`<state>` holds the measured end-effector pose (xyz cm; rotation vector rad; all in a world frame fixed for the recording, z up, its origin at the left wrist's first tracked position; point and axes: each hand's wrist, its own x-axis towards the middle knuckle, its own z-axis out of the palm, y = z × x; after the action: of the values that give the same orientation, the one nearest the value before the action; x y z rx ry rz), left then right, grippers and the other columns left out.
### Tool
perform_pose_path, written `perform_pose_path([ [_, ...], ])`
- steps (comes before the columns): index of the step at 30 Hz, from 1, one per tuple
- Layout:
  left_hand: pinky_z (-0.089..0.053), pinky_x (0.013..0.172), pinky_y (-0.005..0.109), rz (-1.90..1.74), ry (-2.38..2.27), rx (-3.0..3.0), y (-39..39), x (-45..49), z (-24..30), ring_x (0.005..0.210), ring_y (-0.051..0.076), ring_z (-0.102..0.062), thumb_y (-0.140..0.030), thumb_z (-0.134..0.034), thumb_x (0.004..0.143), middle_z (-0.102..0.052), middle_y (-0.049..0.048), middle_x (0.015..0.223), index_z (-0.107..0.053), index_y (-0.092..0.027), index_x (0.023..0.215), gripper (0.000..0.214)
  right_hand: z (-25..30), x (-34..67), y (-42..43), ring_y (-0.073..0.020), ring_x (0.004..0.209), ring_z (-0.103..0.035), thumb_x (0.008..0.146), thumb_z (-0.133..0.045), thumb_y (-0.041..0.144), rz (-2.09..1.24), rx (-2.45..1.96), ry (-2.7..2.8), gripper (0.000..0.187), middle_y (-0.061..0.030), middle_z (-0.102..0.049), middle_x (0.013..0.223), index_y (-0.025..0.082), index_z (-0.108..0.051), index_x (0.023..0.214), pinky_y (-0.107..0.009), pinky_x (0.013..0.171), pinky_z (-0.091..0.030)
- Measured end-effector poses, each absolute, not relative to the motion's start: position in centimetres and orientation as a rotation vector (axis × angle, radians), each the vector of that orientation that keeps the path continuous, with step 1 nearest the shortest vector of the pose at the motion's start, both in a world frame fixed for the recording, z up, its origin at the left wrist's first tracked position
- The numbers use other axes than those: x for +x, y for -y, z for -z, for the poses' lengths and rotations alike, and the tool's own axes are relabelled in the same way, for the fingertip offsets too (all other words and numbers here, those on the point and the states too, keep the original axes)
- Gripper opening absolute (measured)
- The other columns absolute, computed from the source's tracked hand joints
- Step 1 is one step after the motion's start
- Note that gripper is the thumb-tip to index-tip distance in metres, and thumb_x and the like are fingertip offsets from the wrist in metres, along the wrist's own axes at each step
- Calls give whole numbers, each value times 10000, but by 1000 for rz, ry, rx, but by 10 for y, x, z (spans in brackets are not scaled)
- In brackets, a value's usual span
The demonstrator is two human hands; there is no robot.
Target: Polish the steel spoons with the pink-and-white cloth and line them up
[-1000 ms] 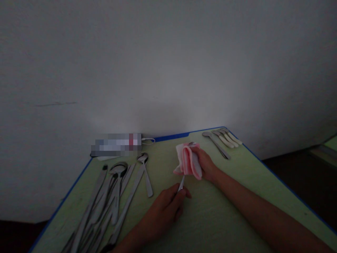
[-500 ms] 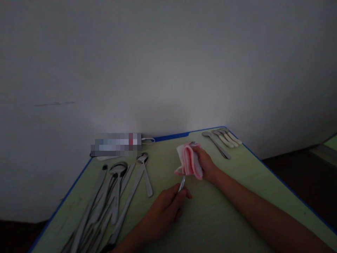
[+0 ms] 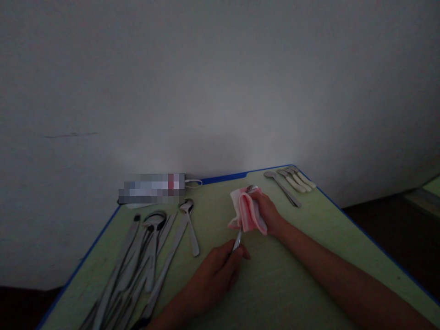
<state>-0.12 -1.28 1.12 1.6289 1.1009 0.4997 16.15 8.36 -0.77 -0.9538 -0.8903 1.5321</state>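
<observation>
My left hand (image 3: 216, 272) is closed around the handle of a shiny metal piece of cutlery (image 3: 238, 239), above the middle of the table. My right hand (image 3: 270, 211) is closed on a folded pink-and-white cloth (image 3: 249, 213), which wraps the upper part of that cutlery. Only its bright tip shows over the cloth's top edge; whether it is a spoon or a fork I cannot tell. Left of my left hand, a small spoon (image 3: 190, 224) lies on the table beside a pile of large metal utensils, including a ladle-like spoon (image 3: 155, 224).
Green table (image 3: 302, 293) with blue edging stands against a grey wall (image 3: 220, 91). At its far right corner lie several white-handled forks (image 3: 297, 180) and metal spoons (image 3: 283, 188). A blurred-out box-like object (image 3: 151, 189) with a white cord (image 3: 194, 183) sits at the back left.
The cloth in my right hand has shifted slightly and its folds have changed; a bit more of the cutlery's tip shows. My left hand stays almost still.
</observation>
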Motion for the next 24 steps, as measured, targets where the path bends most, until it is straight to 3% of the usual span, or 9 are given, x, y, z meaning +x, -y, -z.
perform_pose_path([
  [14,-338,529,199,-502,-1116,1633,13,-1,-10,498,93,-407,-417,-303,933,-400,-74,540,-547,-187,927,336,8,159,-84,-115,477,-477,675,-597,463,-1559,-913,859,298,30,-549,546,170,-578,730,-247,505,-411],
  [24,-346,538,199,-506,-1098,1647,14,0,-8,513,95,-419,-413,-309,931,-414,-67,553,-544,-179,903,333,18,162,-87,-113,547,-490,668,-613,386,-1321,-1052,1117,253,6,-579,639,156,-614,773,-229,524,-394],
])
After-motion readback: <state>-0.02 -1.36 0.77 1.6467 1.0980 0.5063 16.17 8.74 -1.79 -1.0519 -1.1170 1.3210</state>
